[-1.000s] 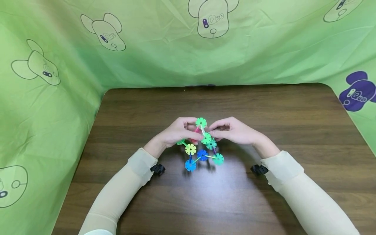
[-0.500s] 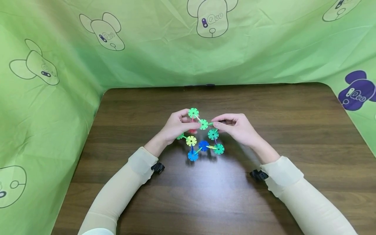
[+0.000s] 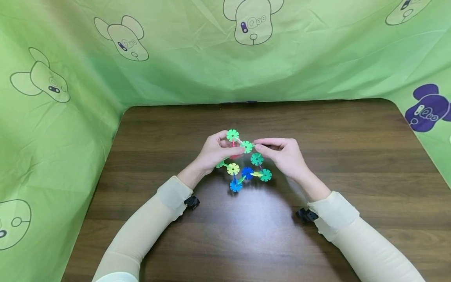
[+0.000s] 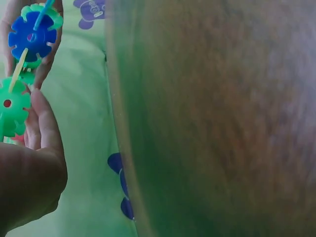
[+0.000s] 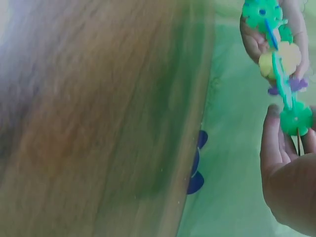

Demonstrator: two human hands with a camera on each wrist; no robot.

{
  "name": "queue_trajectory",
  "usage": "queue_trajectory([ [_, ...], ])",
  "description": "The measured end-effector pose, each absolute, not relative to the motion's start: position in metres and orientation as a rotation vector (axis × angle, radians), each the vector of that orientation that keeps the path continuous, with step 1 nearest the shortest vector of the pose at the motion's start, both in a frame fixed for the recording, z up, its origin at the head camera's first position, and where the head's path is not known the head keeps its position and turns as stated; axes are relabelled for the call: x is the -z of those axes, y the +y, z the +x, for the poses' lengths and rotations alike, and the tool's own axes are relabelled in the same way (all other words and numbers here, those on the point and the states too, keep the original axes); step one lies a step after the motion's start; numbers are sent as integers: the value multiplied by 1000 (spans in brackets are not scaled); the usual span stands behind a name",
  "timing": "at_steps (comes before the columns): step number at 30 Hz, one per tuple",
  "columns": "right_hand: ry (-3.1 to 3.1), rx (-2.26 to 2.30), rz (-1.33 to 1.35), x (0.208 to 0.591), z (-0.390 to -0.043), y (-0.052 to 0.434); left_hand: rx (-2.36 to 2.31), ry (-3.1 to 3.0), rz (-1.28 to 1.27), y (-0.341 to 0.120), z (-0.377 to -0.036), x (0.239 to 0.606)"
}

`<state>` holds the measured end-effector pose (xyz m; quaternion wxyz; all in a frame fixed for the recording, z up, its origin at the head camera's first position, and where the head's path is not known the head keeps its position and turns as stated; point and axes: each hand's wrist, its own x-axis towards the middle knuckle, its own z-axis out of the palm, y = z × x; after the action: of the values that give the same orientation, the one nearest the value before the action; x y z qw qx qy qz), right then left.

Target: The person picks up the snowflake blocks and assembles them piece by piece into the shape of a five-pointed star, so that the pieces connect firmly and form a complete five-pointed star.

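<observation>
Holding the toy (image 3: 244,164) above the middle of the table (image 3: 317,129), your left hand (image 3: 215,150) pinches its upper left part by a green disc (image 3: 232,135). Your right hand (image 3: 283,154) pinches a stick at the middle green disc (image 3: 247,147), fingers curled.

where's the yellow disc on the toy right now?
Head view: the yellow disc sits on the toy's near left side, just below the left hand, above the blue disc and over the table.
</observation>
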<state>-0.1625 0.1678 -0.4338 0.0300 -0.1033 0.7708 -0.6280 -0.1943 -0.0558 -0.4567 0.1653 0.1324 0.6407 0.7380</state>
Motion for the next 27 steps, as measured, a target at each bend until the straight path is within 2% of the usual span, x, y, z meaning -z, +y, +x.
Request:
queue_trajectory([
  [17,2529,1950,-322,412,-144,151,-2231,1678,199,-43,-188,457],
  [27,2384,1678,-221,438,-152,184,-1674,1963,329,-45,-206,455],
])
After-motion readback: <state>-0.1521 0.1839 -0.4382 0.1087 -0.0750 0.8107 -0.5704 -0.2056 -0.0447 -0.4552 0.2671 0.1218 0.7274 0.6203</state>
